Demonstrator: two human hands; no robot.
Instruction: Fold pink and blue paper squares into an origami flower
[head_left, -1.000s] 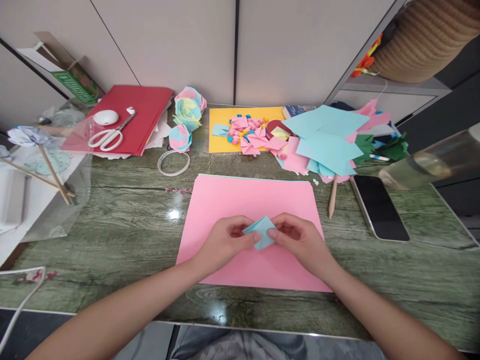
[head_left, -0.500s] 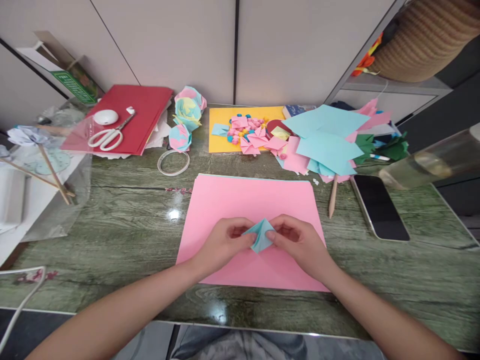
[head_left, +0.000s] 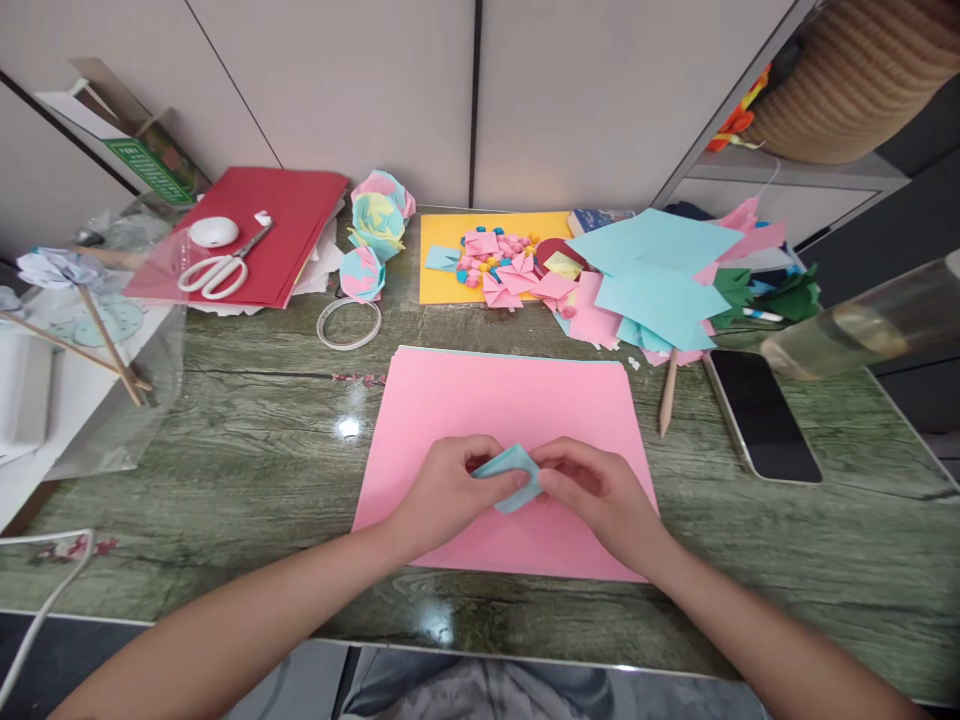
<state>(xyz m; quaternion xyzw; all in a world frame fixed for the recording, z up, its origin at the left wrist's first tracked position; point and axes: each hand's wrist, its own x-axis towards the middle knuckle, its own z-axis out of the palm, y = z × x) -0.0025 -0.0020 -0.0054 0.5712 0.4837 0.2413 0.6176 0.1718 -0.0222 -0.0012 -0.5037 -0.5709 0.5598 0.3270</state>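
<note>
A small folded light-blue paper piece (head_left: 508, 472) sits between both hands, just above a large pink sheet (head_left: 510, 410) that lies on the green marbled table (head_left: 247, 440). My left hand (head_left: 450, 492) pinches its left side with thumb and fingers. My right hand (head_left: 600, 495) pinches its right edge, fingers curled. Both forearms reach in from the near edge.
A black phone (head_left: 761, 415) and a wooden pencil (head_left: 667, 395) lie to the right. Behind are blue and pink paper sheets (head_left: 652, 270), a yellow sheet with small folded pieces (head_left: 487, 262), a tape ring (head_left: 349, 325), paper balls (head_left: 375, 215), and a red folder (head_left: 285, 230) bearing white scissors (head_left: 217, 270).
The blue piece has turned and flattened lower between my fingers, its point no longer sticking up. Both hands have stayed over the pink sheet, shifted slightly.
</note>
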